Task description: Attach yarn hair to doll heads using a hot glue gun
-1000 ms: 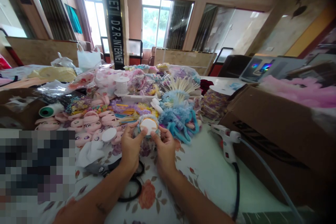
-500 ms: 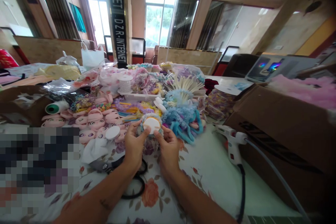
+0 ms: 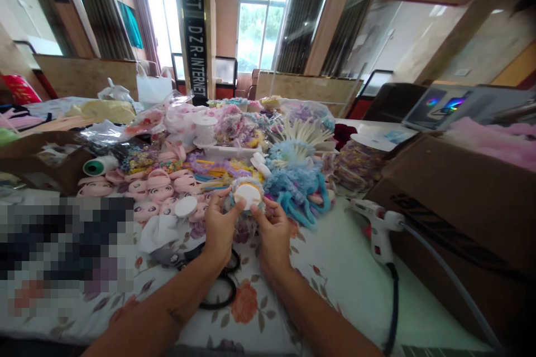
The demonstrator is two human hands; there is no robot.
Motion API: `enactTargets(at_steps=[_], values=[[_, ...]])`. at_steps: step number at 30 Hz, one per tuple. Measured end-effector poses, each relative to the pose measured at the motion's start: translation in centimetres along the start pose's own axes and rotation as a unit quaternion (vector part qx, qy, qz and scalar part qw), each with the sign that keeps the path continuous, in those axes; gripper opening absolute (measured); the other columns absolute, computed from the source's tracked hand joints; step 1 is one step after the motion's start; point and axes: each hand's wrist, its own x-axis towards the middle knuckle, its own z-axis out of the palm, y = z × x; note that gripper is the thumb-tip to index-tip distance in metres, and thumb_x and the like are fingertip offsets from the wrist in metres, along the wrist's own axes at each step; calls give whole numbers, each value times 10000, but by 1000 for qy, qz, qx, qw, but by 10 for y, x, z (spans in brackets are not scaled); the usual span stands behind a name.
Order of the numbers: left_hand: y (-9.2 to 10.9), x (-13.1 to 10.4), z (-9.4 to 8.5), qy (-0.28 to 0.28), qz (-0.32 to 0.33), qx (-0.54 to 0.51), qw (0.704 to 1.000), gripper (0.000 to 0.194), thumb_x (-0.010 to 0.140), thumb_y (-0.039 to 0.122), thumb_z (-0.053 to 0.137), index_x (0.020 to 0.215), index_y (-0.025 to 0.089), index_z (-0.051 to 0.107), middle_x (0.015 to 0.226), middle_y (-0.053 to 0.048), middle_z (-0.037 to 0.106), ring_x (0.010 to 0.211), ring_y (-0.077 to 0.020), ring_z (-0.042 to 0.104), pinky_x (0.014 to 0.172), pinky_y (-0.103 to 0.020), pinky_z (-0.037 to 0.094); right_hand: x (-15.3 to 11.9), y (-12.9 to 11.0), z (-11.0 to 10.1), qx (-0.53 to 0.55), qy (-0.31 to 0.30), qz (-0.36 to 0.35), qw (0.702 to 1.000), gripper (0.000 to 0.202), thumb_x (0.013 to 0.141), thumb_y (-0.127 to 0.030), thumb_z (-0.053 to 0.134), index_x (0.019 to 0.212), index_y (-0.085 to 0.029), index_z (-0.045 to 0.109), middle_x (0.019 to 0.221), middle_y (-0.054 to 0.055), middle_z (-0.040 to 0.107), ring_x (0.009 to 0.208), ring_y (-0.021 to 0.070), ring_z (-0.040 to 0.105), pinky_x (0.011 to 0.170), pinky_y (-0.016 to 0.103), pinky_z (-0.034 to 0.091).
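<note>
cam panned left; disc (image 3: 248, 195) pinched btwn lh (image 3: 220, 227) & rh (image 3: 274, 231)

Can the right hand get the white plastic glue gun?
Probably yes: nothing visible stands between the right hand and the glue gun, but that hand holds a round white disc with fluffy edging.

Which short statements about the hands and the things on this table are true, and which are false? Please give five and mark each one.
1. The left hand and the right hand both hold the round fluffy piece. True.
2. The right hand holds the scissors. False: they lie on the flowered tablecloth, partly hidden.
3. The glue gun lies to the right of the hands, beside the cardboard box. True.
4. The thread spool shows a red end. False: its end is green.
5. Doll heads lie to the left of the hands. True.
</note>
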Motion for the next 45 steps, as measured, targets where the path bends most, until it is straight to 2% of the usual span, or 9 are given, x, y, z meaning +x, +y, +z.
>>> enactTargets(at_steps=[15, 20, 26, 30, 35, 39, 45], values=[[0, -2, 2, 22, -4, -11, 1000, 420, 613, 270, 783, 983, 170, 613, 1010, -32, 663, 988, -177, 608, 912, -319, 450, -3, -3, -1, 32, -8, 33, 999, 436, 583, -325, 828, 946, -170, 641, 659, -65, 630, 606, 102, 562, 651, 248, 441], [-2, -1, 2, 23, -8, -17, 1000, 406, 617, 258, 783, 974, 174, 608, 1027, -28, 657, 1024, -176, 595, 940, -321, 433, -2, -2, 0, 28, -2, 32, 999, 436, 589, -333, 829, 949, -169, 646, 596, -89, 565, 552, 85, 511, 600, 233, 422], [0, 0, 1, 9, -10, -14, 1000, 418, 634, 255, 774, 1004, 178, 596, 998, -31, 669, 975, -174, 616, 910, -330, 454, -3, -2, 0, 18, -5, 40, 999, 494, 582, -347, 830, 1001, -181, 626, 704, -55, 629, 654, 118, 581, 674, 258, 462], [4, 3, 1, 0, 17, 12, 1000, 411, 655, 272, 766, 1020, 179, 601, 1021, -46, 678, 969, -181, 625, 888, -328, 470, 0, -10, 4, 19, -5, 34, 999, 458, 576, -351, 829, 961, -195, 636, 719, -51, 640, 666, 121, 590, 670, 249, 465], [9, 6, -1, -14, 95, 75, 993, 372, 686, 264, 753, 1032, 192, 634, 1115, -46, 675, 1072, -184, 604, 955, -323, 447, 4, -24, 5, 76, -8, 62, 995, 373, 535, -299, 848, 847, -195, 673, 757, -39, 664, 685, 113, 602, 685, 242, 477], [10, 5, -2, -24, 108, 87, 990, 383, 692, 271, 753, 1046, 186, 634, 1108, -53, 684, 1057, -192, 619, 946, -337, 465, 3, -28, 3, 109, -13, 65, 992, 335, 526, -251, 850, 816, -193, 691, 805, -30, 698, 760, 119, 624, 785, 261, 475], [9, 1, 0, -24, 110, 85, 990, 362, 682, 281, 758, 1014, 195, 640, 1066, -41, 693, 1042, -195, 626, 948, -344, 464, 1, -25, 2, 120, -1, 56, 991, 324, 532, -247, 855, 812, -191, 702, 800, -34, 708, 784, 119, 627, 818, 269, 466]])
